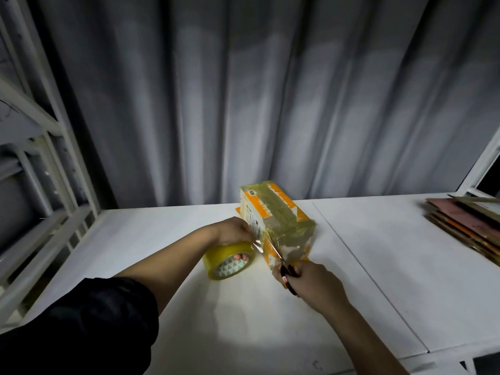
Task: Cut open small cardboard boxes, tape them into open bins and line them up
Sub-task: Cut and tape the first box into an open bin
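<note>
A small orange and white cardboard box (276, 215), wrapped in shiny clear tape, lies on the white table (189, 315) near the curtain. My left hand (232, 231) grips a yellow tape roll (230, 259), with fingers showing through its core. A strip of tape (258, 243) stretches from the roll to the box's near corner. My right hand (308, 285) holds scissors (282, 262) with dark handles. Their blades point up and left at the tape strip beside the box. I cannot tell whether the blades are touching the strip.
A stack of flattened cardboard pieces (468, 226) lies at the table's right edge. A white metal rack (40, 163) stands to the left. A grey curtain (257, 90) hangs behind the table. A seam (359, 266) runs across the tabletop right of the box.
</note>
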